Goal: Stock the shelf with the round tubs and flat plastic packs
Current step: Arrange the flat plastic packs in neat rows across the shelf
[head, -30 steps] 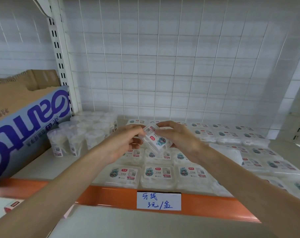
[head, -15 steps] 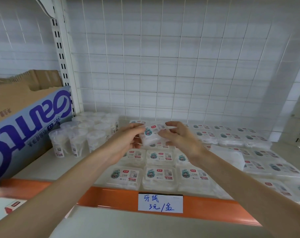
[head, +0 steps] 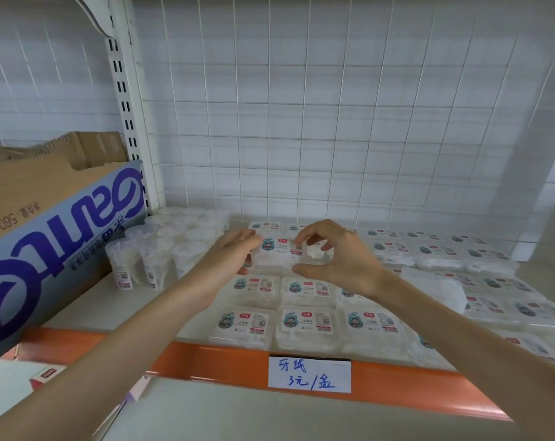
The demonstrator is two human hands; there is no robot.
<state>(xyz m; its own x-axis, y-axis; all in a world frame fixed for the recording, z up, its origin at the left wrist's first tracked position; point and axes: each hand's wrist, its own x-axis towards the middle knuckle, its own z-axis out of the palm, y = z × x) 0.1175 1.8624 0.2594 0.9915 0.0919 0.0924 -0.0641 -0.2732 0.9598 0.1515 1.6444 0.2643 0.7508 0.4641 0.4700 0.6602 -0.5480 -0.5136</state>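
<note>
Clear plastic, with a white label facing up: that is the flat pack [head: 277,254] between the two hands, over the middle of the shelf [head: 79,308]. Its long axis runs left to right, in line with the orange front rail [head: 212,358]. The small cartoon figure on the label is at the left end and the red barcode patch at the right, so the print reads the right way up from the front. It sits level over the third row back of the laid-out packs [head: 304,326]; whether it rests on them or hangs just above cannot be told.

The right hand [head: 343,262] is curled round the pack's right end, forefinger on the far edge and thumb at the near corner, the other fingers arched loosely above. The left hand [head: 220,265] reaches to the left end with fingers nearly straight and their tips against it. They are blurred and the thumb is hidden, so it cannot be told whether this hand has a hold or only touches.

The laid-out packs lie flat in rows, labels up, pointing the same way. To their left stand the round tubs [head: 156,259], upright and close together, beside a cardboard box [head: 56,249] printed in blue. A handwritten paper tag [head: 309,375] hangs on the rail, and a white wire grid [head: 301,138] backs the shelf.
</note>
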